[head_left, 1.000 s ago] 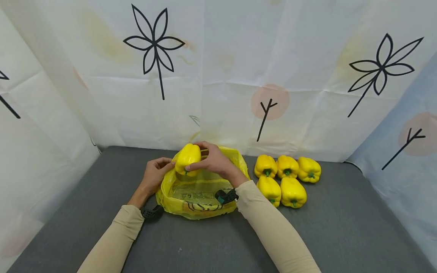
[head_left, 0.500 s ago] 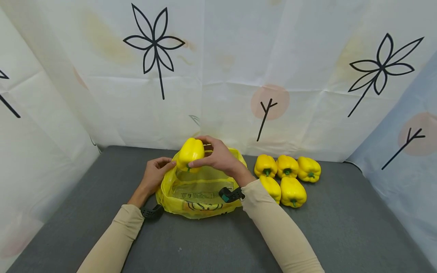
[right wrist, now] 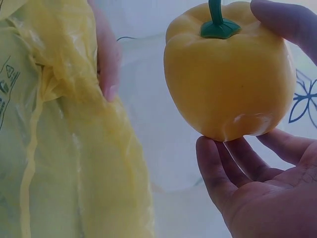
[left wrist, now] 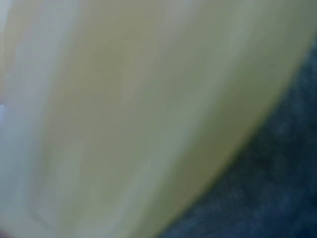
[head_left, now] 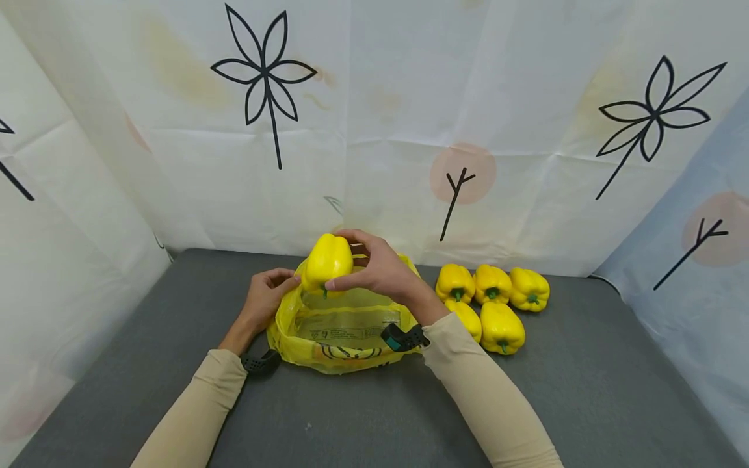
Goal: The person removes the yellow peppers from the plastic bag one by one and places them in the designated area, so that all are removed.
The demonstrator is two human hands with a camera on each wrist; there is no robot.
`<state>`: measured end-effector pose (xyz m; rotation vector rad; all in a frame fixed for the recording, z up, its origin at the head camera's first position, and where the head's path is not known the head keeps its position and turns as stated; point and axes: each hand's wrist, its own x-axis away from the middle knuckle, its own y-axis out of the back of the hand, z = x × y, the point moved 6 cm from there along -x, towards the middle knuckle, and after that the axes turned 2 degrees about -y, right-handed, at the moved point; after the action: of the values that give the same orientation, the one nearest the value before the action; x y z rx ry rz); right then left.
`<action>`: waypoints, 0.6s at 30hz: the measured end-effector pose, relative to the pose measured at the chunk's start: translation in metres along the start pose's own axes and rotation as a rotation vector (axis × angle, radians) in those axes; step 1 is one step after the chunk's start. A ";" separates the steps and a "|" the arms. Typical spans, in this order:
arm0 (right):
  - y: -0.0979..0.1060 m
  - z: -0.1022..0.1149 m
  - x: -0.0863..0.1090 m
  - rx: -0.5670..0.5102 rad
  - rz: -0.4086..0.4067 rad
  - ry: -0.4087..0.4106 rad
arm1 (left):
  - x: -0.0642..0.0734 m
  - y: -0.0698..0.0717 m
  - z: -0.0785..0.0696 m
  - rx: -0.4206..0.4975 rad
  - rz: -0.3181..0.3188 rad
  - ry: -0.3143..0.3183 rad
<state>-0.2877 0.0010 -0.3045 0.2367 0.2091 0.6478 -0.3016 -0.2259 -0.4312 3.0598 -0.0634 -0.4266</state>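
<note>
In the head view, my right hand (head_left: 383, 273) holds a yellow bell pepper (head_left: 328, 261) over the back left part of a yellow plastic bag (head_left: 345, 364). The right wrist view shows the thumb by the green stem and the fingertips at the pepper's (right wrist: 228, 79) other end. My left hand (head_left: 266, 300) pinches the bag's left rim. Its fingers (right wrist: 110, 64) also show behind the bag's edge in the right wrist view. The bag's mouth gapes wide, with printed text visible inside. The left wrist view is filled by blurred, pale yellow bag plastic (left wrist: 133, 114).
Several more yellow peppers (head_left: 503, 328) stand in two rows right of the bag; my right forearm partly covers one. The dark grey tabletop (head_left: 591, 370) reaches back to a patterned white cloth (head_left: 386, 110), with more cloth at both sides.
My right hand has lifted the bell pepper slightly and drawn it a little to the right. My left hand keeps its place on the bag's rim.
</note>
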 end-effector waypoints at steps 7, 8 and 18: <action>-0.001 0.010 0.010 0.004 0.018 0.043 | 0.000 0.000 0.000 -0.016 -0.006 0.005; -0.001 0.011 0.012 0.001 0.021 0.048 | 0.000 0.000 0.000 -0.018 -0.005 0.006; 0.000 0.018 0.027 0.001 0.025 0.086 | 0.000 0.000 0.000 -0.026 -0.008 0.002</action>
<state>-0.2621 0.0154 -0.2909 0.2130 0.2895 0.6835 -0.3021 -0.2264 -0.4311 3.0362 -0.0445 -0.4211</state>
